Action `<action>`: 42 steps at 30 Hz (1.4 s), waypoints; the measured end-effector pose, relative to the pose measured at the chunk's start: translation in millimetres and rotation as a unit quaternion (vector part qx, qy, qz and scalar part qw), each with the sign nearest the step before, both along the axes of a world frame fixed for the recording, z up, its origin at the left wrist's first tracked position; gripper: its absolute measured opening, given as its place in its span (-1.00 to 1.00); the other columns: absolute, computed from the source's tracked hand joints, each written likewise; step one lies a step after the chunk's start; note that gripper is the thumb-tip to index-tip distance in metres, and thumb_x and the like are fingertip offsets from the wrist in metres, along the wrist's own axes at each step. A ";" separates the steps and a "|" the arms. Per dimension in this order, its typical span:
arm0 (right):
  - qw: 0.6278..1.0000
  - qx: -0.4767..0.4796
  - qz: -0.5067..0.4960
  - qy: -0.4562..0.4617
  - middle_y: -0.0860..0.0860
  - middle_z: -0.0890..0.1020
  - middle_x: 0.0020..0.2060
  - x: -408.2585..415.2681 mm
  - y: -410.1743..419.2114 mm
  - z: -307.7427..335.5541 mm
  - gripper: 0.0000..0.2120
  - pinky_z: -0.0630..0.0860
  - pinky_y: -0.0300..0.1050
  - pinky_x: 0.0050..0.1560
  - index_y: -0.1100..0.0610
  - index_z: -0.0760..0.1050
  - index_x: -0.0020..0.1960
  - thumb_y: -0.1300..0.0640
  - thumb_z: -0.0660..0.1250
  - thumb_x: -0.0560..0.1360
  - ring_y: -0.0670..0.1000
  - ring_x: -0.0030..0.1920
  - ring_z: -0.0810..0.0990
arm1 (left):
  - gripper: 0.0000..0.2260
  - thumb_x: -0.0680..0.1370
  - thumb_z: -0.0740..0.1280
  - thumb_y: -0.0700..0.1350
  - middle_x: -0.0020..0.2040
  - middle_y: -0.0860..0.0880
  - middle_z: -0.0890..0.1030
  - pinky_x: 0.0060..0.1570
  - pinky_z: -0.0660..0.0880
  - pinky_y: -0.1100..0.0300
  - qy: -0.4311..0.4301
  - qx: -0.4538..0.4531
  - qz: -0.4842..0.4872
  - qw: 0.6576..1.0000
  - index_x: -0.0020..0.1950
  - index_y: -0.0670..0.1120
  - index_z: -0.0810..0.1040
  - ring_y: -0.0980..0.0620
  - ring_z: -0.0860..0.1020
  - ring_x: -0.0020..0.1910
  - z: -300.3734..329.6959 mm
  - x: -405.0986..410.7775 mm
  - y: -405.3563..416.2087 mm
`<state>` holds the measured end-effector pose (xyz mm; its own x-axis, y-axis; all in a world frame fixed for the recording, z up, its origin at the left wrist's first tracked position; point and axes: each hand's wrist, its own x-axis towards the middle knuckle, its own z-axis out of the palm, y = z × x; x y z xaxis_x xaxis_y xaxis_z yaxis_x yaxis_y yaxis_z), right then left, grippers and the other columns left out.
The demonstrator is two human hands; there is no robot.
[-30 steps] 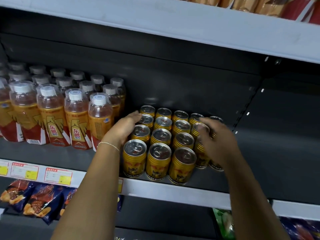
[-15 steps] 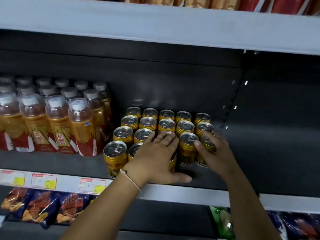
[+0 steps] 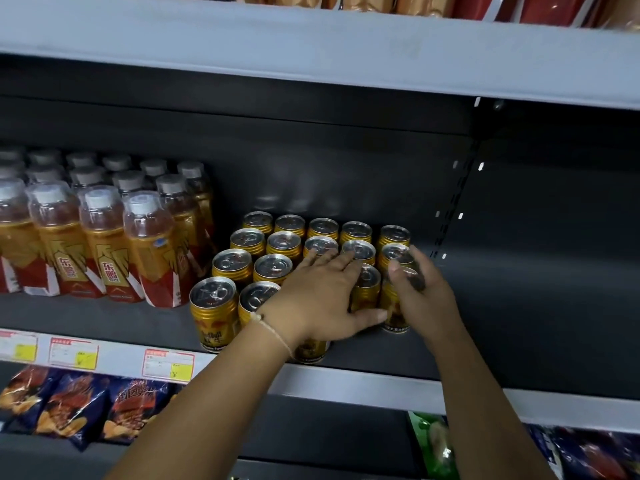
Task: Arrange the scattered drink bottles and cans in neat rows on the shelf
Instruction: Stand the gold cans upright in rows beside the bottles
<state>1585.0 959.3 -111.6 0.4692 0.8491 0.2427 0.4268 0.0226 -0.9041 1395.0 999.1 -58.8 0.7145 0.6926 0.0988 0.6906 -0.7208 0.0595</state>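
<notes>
Broadly, the dark shelf point(image 3: 519, 323) carried rows of orange bottles point(image 3: 104, 244) at its left and, just beside them, a block of gold cans point(image 3: 242, 271) standing upright near the front edge. Across the front cans the left hand point(image 3: 318, 299) lay flat with fingers straight, gripping nothing, while the right hand point(image 3: 420, 296) curled round the rightmost front can point(image 3: 393, 313). Such cans were probably rigid, smooth and fairly heavy — best gripped round the sidewall.
</notes>
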 end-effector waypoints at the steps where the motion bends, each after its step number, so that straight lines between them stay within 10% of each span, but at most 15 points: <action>1: 0.999 0.004 -0.007 0.033 -0.08 0.49 0.35 4.2 5.2 2.0 -0.49 0.50 -0.04 0.24 -0.22 0.34 0.44 -0.28 0.28 0.52 -0.11 0.24 0.53 | -0.15 0.44 -0.02 0.47 0.58 0.01 -0.04 0.47 -0.19 0.02 0.003 -0.012 0.000 1.000 0.57 -0.01 -0.05 -0.01 -0.11 0.54 3.5 8.0 2.9; 7: 0.980 -0.064 0.017 0.185 0.02 0.46 0.43 28.1 35.5 6.5 -0.55 0.46 0.15 0.34 -0.07 0.34 0.49 -0.13 0.20 0.64 0.05 0.31 0.53 | -0.14 0.47 0.03 0.44 0.58 -0.02 -0.13 0.49 -0.13 -0.05 0.070 -0.088 0.066 0.991 0.57 -0.06 -0.14 -0.07 -0.16 0.54 9.1 36.2 25.1; 12: 0.981 -0.061 0.037 0.180 -0.14 0.48 0.27 23.0 36.9 0.5 -0.55 0.48 -0.11 0.03 -0.12 0.30 0.50 -0.15 0.20 0.63 -0.15 0.10 0.54 | -0.20 0.50 0.00 0.40 0.58 -0.02 -0.12 0.49 -0.12 -0.07 0.068 -0.068 0.068 0.993 0.57 -0.06 -0.09 -0.08 -0.15 0.54 1.9 35.7 28.0; 25: 0.959 -0.099 0.033 0.265 0.04 0.45 0.44 68.1 78.4 8.7 -0.50 0.36 0.18 0.42 0.02 0.34 0.49 -0.18 0.19 0.63 0.13 0.41 0.42 | -0.05 0.38 0.06 0.53 0.58 -0.01 -0.11 0.46 -0.09 -0.06 0.043 -0.124 0.078 0.988 0.57 -0.02 -0.07 -0.07 -0.13 0.54 12.4 46.9 37.9; 31: 0.942 -0.100 0.058 0.316 0.10 0.66 0.16 64.1 82.6 -0.8 -0.55 0.55 0.14 0.20 0.06 0.48 0.38 -0.18 0.14 0.65 0.12 0.12 0.66 | -0.39 0.61 -0.14 0.24 0.58 -0.05 -0.11 0.49 -0.14 -0.04 0.028 -0.130 0.078 0.988 0.57 -0.07 -0.03 -0.04 -0.14 0.54 11.6 58.8 54.5; 42: 0.936 -0.104 0.063 0.332 0.13 0.73 -0.01 59.7 84.5 -3.6 -0.54 0.60 0.06 0.01 0.10 0.58 0.21 -0.22 0.14 0.63 0.14 -0.03 0.72 | -0.43 0.63 -0.05 0.16 0.58 -0.05 -0.13 0.50 -0.11 -0.01 0.047 -0.110 0.078 0.990 0.57 -0.07 -0.04 -0.04 -0.13 0.55 7.9 59.6 57.9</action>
<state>1644.7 1043.8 -115.2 0.3512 0.9043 -0.2426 -0.2239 -0.1705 -0.9596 1454.6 1057.1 -50.9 0.5955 0.7931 -0.1281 0.8028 -0.5812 0.1333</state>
